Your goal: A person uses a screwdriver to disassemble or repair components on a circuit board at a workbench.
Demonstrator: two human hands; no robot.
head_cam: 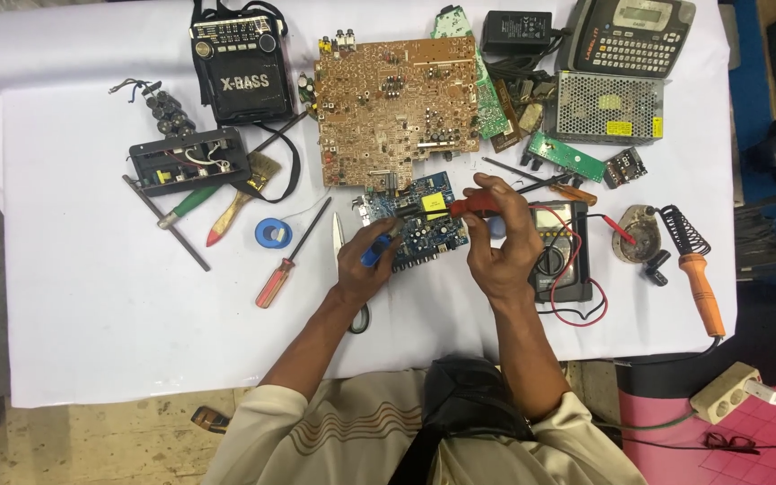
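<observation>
Fingers of the right hand [496, 242] pinch a red-handled probe [473, 206] while the left hand [365, 262] grips a blue tool [371, 252] over the small blue circuit board [419, 224] on the white table [92, 305], probably light, stiff, fragile, best held by its edges.

Blue circuit board [424, 223] flat under red-handled tool [473, 206]

Across the white-covered table [92, 314] lie a black portable radio [240, 67], a large brown circuit board [397, 99], a blue solder spool [273, 233], a perforated metal power supply [608, 108] and an orange-handled soldering iron [698, 274].
</observation>
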